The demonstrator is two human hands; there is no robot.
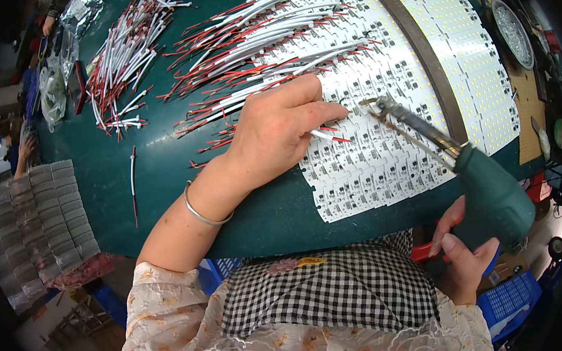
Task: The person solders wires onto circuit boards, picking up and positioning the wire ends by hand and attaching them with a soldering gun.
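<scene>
My left hand [272,128] is over the white circuit boards [355,189], thumb and forefinger pinched together. A white-sleeved wire [321,135] with a red end sticks out from under its fingers. My right hand [462,253] is low at the right, its fingers around a green soldering gun [493,192]. The gun's metal tip points left and hovers close to the boards, a little right of my left fingertips; I cannot tell whether it touches. Rows of white and red wires [264,45] lie beside my left hand, partly on the boards.
A dark flat bar [419,49] lies across the boards. More wires [123,62] are heaped at the far left, and a single wire [135,187] lies apart on the green table [271,222]. A round metal dish [513,33] stands at the right. Stacked grey bundles [40,221] are at the left edge.
</scene>
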